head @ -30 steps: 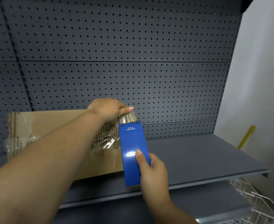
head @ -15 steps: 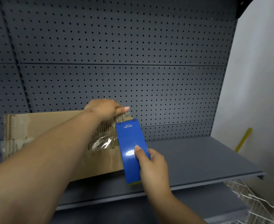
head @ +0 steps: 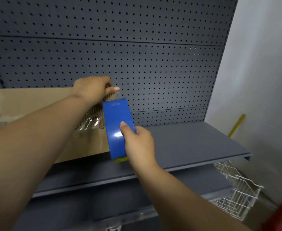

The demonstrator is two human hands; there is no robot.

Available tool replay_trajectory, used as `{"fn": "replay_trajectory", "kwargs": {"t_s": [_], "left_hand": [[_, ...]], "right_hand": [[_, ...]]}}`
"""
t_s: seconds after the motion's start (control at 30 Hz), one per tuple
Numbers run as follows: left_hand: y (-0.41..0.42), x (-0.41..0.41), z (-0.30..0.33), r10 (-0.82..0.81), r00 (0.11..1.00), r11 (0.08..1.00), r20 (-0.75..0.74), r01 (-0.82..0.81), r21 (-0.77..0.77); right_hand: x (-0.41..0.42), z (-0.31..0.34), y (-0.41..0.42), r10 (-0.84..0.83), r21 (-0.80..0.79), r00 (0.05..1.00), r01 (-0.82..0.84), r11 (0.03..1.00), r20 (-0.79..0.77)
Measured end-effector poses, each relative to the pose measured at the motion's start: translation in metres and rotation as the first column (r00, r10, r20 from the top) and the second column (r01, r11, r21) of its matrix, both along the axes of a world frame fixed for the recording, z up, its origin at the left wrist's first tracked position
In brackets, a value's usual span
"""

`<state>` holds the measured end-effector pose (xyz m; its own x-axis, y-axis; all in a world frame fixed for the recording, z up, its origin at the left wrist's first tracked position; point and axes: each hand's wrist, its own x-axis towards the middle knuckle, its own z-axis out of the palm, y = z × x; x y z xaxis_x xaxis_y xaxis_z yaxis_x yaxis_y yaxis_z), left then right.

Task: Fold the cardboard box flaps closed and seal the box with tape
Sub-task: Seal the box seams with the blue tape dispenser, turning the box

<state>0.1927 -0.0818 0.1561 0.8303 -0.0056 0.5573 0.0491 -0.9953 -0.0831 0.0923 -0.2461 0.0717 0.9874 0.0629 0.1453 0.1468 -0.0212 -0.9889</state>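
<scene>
Cardboard box point(head: 37, 104) stands on the grey shelf point(head: 186, 144), against the pegboard point(head: 153, 64). Our left hand point(head: 93, 89) pinches the tape end point(head: 112, 95) at its top right corner. Our right hand point(head: 138, 144) grasps the blue tape dispenser point(head: 117, 124), which touches the box end.

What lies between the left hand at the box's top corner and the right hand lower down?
In the head view, the blue tape dispenser spans that stretch: the right hand grips its lower part, and its top reaches the left hand on the cardboard box.
</scene>
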Motion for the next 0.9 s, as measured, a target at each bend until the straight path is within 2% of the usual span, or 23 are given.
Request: {"fn": "replay_trajectory", "kwargs": {"t_s": [0.07,0.17,0.37,0.6,0.9], "left_hand": [[-0.004,-0.001,-0.007,-0.017,0.999,0.996,0.047,0.013,0.086],[-0.003,-0.004,-0.011,-0.020,1.000,0.984,0.015,0.017,0.179],[-0.004,0.000,-0.002,0.062,0.985,0.994,-0.162,-0.045,0.101],[-0.006,0.007,-0.005,0.040,0.993,0.997,-0.109,-0.032,0.069],[-0.006,0.008,-0.003,0.036,0.993,0.999,-0.114,-0.033,0.026]], "right_hand": [[0.001,-0.004,0.002,0.002,0.006,1.000,-0.002,1.000,-0.012],[0.003,-0.011,0.003,0.001,0.033,0.999,0.000,0.999,-0.037],[0.009,-0.021,0.004,0.012,0.023,0.999,-0.010,1.000,-0.053],[0.007,-0.024,0.000,0.003,0.007,1.000,-0.003,1.000,-0.004],[-0.016,-0.039,-0.020,-0.006,-0.025,1.000,0.006,1.000,0.001]]}}
